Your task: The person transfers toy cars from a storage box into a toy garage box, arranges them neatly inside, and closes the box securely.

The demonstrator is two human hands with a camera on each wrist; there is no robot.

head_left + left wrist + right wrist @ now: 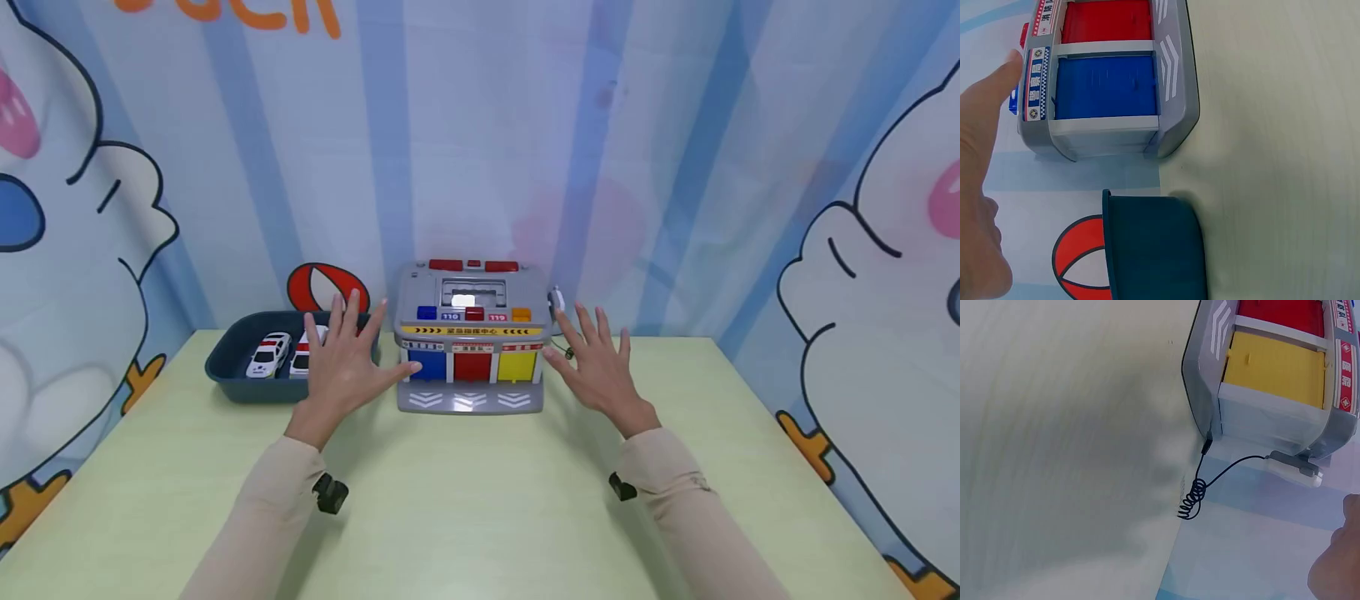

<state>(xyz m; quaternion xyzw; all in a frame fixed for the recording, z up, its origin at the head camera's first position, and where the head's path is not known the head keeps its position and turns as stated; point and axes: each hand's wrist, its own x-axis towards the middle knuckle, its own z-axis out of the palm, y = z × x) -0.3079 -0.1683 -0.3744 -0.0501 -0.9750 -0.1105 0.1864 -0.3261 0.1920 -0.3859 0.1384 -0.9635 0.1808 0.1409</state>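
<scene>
A grey toy garage with blue, red and yellow doors stands at the back of the table. My left hand, fingers spread, hovers in front of the tray and left of the garage, its thumb overlapping the blue door in the head view. To the garage's right my right hand is held up with spread fingers, nothing in it. A white handset hangs on the garage's right side, joined to it by a black coiled cord.
At the left, a dark teal tray holds a white toy police car and a white toy vehicle with red markings, partly hidden by the left hand. A printed curtain hangs behind the pale table.
</scene>
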